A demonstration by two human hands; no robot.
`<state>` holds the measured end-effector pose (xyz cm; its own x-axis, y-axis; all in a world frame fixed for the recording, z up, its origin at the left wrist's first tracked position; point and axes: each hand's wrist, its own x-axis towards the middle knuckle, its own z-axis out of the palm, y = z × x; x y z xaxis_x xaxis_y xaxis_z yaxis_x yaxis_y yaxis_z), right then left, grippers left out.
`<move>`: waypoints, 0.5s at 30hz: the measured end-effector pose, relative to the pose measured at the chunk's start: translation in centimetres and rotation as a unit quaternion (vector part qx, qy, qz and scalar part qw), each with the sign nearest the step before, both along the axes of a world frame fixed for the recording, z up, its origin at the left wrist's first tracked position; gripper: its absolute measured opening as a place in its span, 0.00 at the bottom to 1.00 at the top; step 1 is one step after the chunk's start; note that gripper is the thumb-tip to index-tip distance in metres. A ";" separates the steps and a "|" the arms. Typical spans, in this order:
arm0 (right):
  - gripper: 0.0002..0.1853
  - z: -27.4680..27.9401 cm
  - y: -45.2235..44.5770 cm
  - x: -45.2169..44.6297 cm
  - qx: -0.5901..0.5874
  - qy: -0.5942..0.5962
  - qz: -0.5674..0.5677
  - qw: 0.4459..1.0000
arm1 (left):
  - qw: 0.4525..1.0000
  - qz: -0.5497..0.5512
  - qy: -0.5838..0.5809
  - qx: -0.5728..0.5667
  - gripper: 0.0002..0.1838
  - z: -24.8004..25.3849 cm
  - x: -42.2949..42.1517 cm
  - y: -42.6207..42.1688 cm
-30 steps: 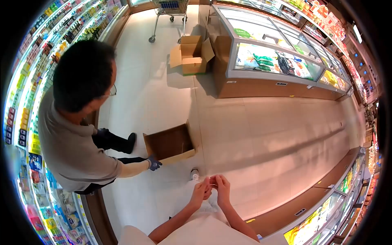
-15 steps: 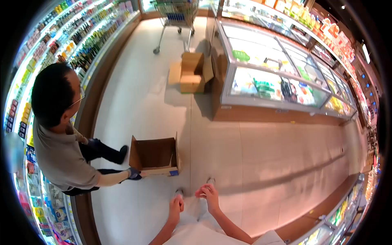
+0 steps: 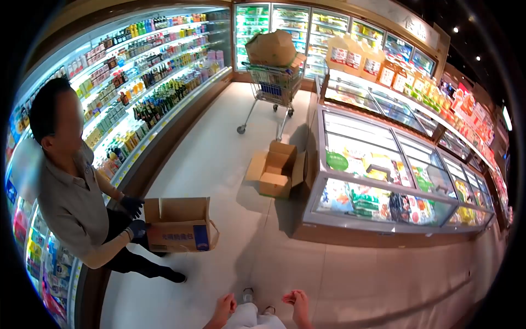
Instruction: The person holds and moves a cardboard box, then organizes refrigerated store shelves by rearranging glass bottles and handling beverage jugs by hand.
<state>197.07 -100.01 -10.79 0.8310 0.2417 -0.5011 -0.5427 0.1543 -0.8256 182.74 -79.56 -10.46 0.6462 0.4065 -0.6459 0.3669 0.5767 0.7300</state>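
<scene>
Taking twelve o'clock as straight up the aisle, the lit shelving [image 3: 159, 129] fills the nine-to-eleven side, packed with bottles and small packs, while the freezer chest [image 3: 378, 226] takes one to three, clear glass in a smooth metal frame. Over at ten stands a co-worker [image 3: 68, 211] in a dull, soft-looking shirt and dark gloves, and up at twelve there's a wire trolley [image 3: 274, 88] carrying bulky brown cardboard. Here's the key piece: the open carton [image 3: 178, 237], in the co-worker's gloved hands, lies at eleven o'clock from the wearer's left hand [image 3: 223, 310] and about ten from the right hand [image 3: 298, 306]. So the left hand is nearer, though well apart from it. The carton's long axis runs roughly nine to three, its matte brown side printed, with a blue patch toward the three o'clock end. A smaller box [image 3: 275, 184] sits on pale, smooth tile, nearly at twelve from the right hand, flaps splayed. And the bare hands, low in view: the left is curled into a loose fist, contents hidden; the right has its fingers bent toward the thumb, but how far open it is, or whether it grips anything, I can't tell.
</scene>
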 end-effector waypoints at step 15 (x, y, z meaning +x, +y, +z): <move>0.14 0.0 18.1 11.9 -0.029 0.014 0.200 0.979 | 0.951 -0.024 -0.277 0.137 0.13 14.7 18.5 14.6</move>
